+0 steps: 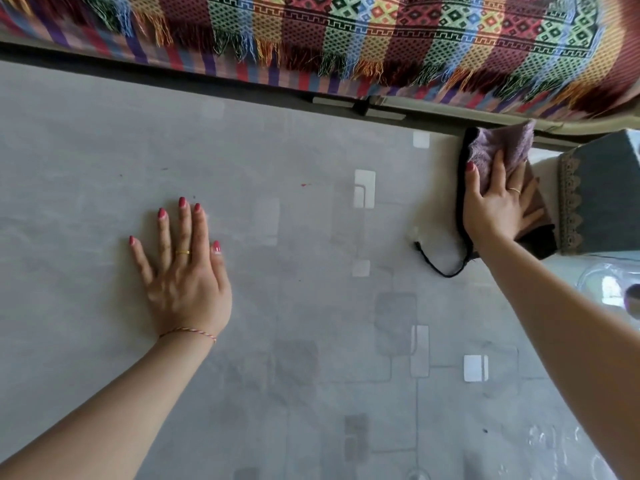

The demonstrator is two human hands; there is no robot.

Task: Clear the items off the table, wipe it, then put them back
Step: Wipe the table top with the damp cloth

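The grey table top (294,237) with a pattern of pale squares fills most of the head view. My left hand (183,268) lies flat on it at centre left, fingers straight and spread. My right hand (498,199) presses a purple cloth (498,147) with a black edge onto the table near its far right edge, fingers straight on top of the cloth. A loose black thread (440,265) trails from the cloth onto the table.
A dark grey box (599,192) with a lace trim stands just right of the cloth. A colourful woven blanket (346,36) with fringe hangs beyond the far table edge. A clear glassy thing (616,289) sits at the right edge.
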